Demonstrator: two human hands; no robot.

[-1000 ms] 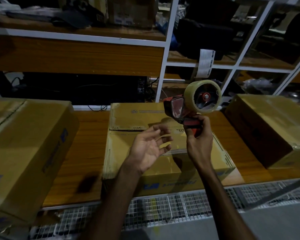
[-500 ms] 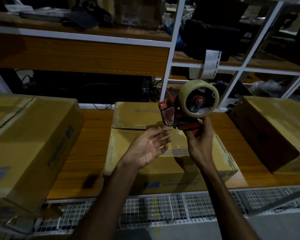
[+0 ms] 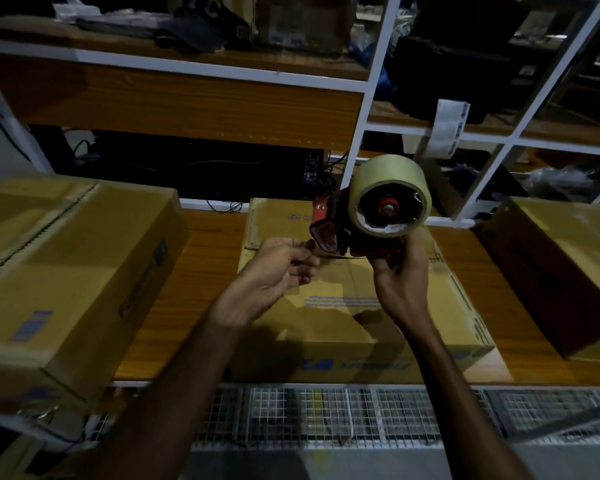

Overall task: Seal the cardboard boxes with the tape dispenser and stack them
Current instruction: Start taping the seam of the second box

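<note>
Two hands over middle cardboard box (image 3: pixel 347 317), right hand (image 3: pixel 400 271) gripping tape dispenser (image 3: pixel 364 216) handle, left hand (image 3: pixel 281 268) fingers curled at its mouth, tape end indistinct.

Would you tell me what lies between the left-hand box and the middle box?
In the head view, only bare wooden bench top separates the left box from the middle box.

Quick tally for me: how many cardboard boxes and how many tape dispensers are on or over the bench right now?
Cardboard boxes: 3, namely the left box, the middle box and the right box.
Tape dispensers: 1, the tape dispenser, gripped by the right hand while the left hand reaches toward its front.
Total: 4
</note>
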